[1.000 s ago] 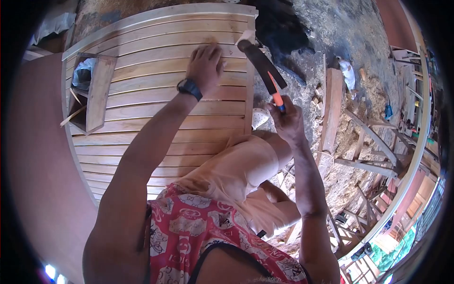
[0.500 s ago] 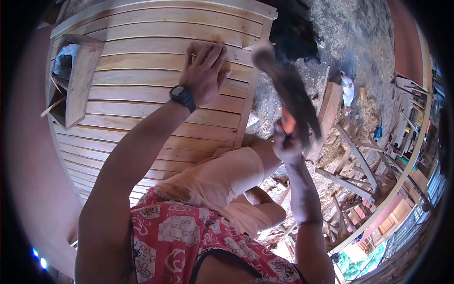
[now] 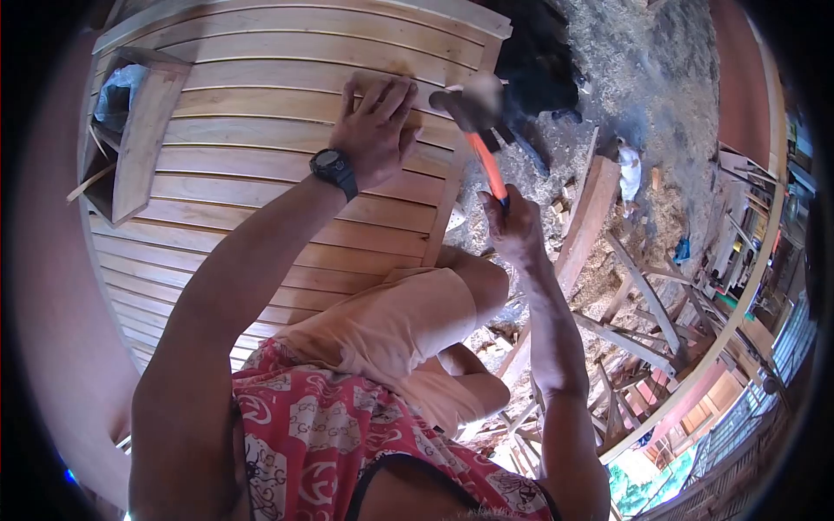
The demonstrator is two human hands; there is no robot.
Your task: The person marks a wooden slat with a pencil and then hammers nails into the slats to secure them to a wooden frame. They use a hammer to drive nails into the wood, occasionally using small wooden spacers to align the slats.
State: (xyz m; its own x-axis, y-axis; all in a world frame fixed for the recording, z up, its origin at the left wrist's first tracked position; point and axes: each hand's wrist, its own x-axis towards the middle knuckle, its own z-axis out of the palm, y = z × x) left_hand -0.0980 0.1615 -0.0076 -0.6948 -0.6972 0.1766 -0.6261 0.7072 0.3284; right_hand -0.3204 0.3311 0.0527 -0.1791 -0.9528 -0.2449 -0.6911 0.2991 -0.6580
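Note:
My left hand [image 3: 375, 130], with a dark watch [image 3: 333, 168] at its wrist, lies on the slatted wooden panel [image 3: 261, 135] near its right edge. Its fingers rest over the slats; whether anything small is beneath them is hidden. My right hand [image 3: 517, 227] is closed around the orange handle of a hammer [image 3: 486, 165]. The hammer's blurred head is over the panel's right edge strip, just right of my left hand. Whether it touches the wood cannot be made out.
A wooden box [image 3: 149, 143] holding a plastic bag [image 3: 119, 100] sits on the panel's left side. Beyond the right edge are a dark shape [image 3: 534, 69], a long timber [image 3: 586, 217], a white animal [image 3: 629, 174] and scrap wood on the shaving-strewn ground.
The hammer has swung left and down to the panel's right edge, and my right hand has moved slightly up and left. My left hand has stayed in place on the panel.

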